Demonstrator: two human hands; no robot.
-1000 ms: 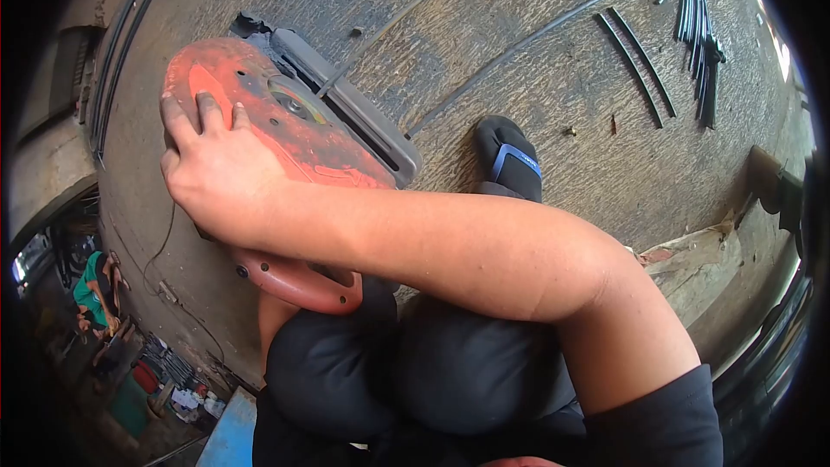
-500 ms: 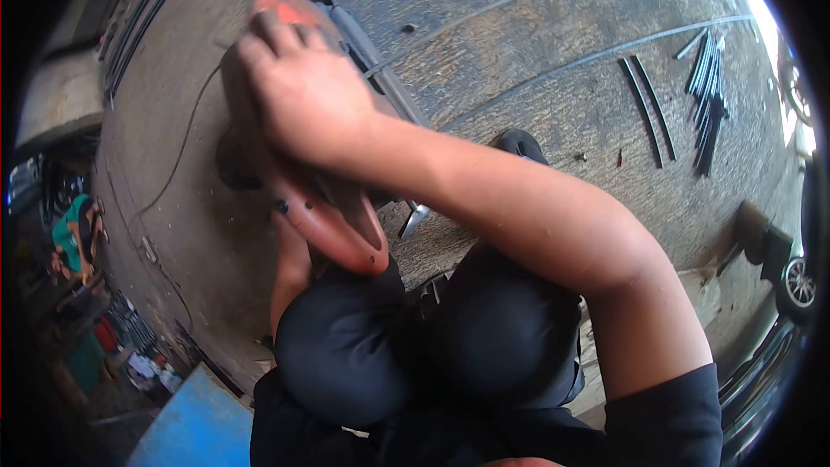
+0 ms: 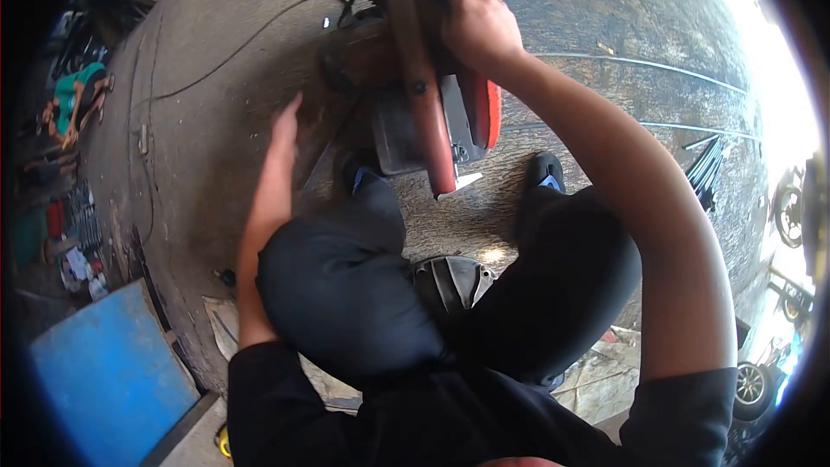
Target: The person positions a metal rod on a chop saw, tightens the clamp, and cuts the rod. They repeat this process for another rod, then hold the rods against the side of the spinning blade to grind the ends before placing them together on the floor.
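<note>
Saw [image 3: 419, 91] tilted ahead of knees [image 3: 333, 272], near shoes [image 3: 545, 171]; floor [image 3: 225, 156] contact unconfirmed. Right hand [image 3: 482, 30]: fingers curled over saw's far end. Left hand [image 3: 285, 128]: blurred, fingers spread, off saw. Risk: one-handed hold slipping, saw dropping onto shoes; cord [image 3: 266, 28] snagging.

Daylight pours in from the right, burning that edge into white glare and throwing a pale sheen over the rough brown-grey floor [image 3: 605, 91], while the far left sits dim. A soft, dark shadow spreads left of the red-and-black metal power tool [image 3: 422, 99], its handle smeared by blur, and the bare left hand [image 3: 284, 128] is smeared too! Fisheye distortion bows the edges, black filling the corners.
</note>
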